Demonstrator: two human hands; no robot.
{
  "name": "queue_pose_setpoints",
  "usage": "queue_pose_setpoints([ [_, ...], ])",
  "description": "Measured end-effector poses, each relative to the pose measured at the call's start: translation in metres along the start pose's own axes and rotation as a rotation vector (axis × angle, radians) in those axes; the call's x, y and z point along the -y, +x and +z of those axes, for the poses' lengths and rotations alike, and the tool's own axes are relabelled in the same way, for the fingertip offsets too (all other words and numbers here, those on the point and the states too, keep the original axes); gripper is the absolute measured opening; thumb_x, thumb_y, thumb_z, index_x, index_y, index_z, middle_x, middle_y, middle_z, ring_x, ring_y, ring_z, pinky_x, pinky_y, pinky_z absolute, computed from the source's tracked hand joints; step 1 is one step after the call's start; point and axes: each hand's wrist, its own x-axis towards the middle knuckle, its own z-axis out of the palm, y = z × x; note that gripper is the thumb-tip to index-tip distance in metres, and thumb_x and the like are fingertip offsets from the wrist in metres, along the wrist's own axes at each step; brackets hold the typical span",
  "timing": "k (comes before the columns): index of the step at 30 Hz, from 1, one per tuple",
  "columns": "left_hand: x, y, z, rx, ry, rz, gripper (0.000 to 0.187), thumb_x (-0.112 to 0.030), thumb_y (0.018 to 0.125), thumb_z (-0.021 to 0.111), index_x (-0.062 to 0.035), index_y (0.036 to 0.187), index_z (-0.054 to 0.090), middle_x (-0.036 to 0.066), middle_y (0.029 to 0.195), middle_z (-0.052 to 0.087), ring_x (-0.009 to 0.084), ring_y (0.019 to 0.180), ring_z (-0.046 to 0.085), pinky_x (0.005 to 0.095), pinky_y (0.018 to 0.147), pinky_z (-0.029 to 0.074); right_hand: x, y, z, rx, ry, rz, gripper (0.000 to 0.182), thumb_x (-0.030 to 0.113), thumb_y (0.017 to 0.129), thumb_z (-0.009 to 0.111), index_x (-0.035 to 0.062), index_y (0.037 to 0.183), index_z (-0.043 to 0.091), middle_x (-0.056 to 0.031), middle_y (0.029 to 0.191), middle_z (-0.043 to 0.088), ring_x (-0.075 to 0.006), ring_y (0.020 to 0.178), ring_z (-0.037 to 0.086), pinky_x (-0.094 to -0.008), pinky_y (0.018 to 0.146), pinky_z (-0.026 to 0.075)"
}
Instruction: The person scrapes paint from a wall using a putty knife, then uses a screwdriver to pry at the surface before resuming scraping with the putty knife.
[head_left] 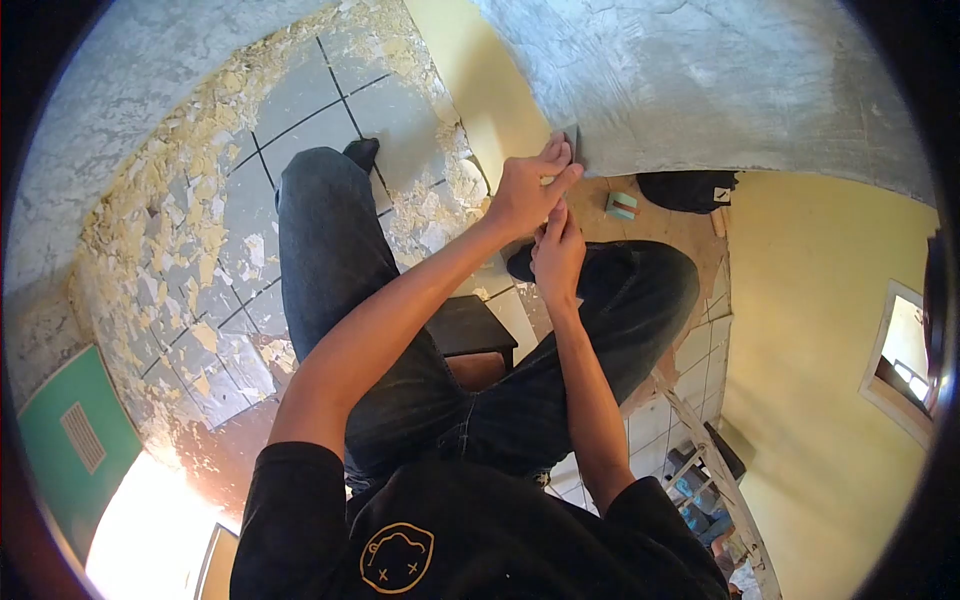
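Note:
A scraper (571,141) has its grey blade against the lower edge of the wall, where the bare grey surface (700,90) meets the yellow paint (470,60). My left hand (530,190) is closed near the blade, its fingers pressing on it. Just below, my right hand (557,252) is wrapped around what appears to be the handle, mostly hidden by the fingers. Both arms reach forward over my spread knees.
Peeled paint flakes (205,270) litter the tiled floor (300,140) on the left. Between my legs stands a black stool (470,325). Farther right are a teal float with a wooden handle (622,205), a black bag (685,190) and a ladder (715,465).

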Motion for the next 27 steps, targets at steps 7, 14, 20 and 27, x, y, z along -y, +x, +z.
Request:
queue_pose_setpoints([
  [7, 0.007, 0.002, -0.001, -0.004, 0.033, 0.018, 0.043, -0.021, 0.089, 0.067, 0.0091, 0.118, 0.057, 0.026, 0.13, 0.051, 0.0251, 0.128, 0.047, 0.0299, 0.102, 0.04, -0.01, 0.019, 0.006, 0.017, -0.056, -0.087, 0.046, 0.037, 0.102, 0.04, -0.0051, 0.094, 0.058, -0.0163, 0.071, 0.062, -0.0264, 0.065, 0.062, -0.0386, 0.059, 0.046],
  [14, 0.003, 0.007, -0.005, -0.022, 0.051, 0.039, 0.043, -0.019, 0.088, 0.066, 0.0109, 0.117, 0.057, 0.03, 0.131, 0.048, 0.0315, 0.13, 0.043, 0.0319, 0.107, 0.035, -0.006, 0.016, 0.013, -0.005, 0.009, -0.02, 0.045, 0.035, 0.101, 0.041, -0.0064, 0.097, 0.057, -0.0214, 0.075, 0.062, -0.0372, 0.069, 0.062, -0.0421, 0.063, 0.046],
  [20, 0.0, 0.005, -0.006, 0.007, 0.005, 0.031, 0.041, -0.019, 0.088, 0.065, 0.0108, 0.116, 0.058, 0.031, 0.13, 0.048, 0.0322, 0.132, 0.041, 0.0315, 0.107, 0.035, -0.014, 0.01, 0.015, -0.051, -0.034, -0.084, 0.045, 0.035, 0.101, 0.04, -0.006, 0.098, 0.057, -0.0245, 0.08, 0.064, -0.0406, 0.078, 0.064, -0.0444, 0.065, 0.046],
  [27, -0.004, 0.001, -0.003, -0.041, 0.005, 0.016, 0.038, -0.018, 0.089, 0.064, 0.0105, 0.113, 0.06, 0.031, 0.131, 0.047, 0.0329, 0.131, 0.041, 0.0327, 0.107, 0.035, -0.018, 0.009, 0.013, -0.067, -0.066, -0.206, 0.043, 0.038, 0.102, 0.039, -0.0013, 0.094, 0.055, -0.0049, 0.06, 0.052, -0.0116, 0.044, 0.047, -0.0299, 0.04, 0.037],
])
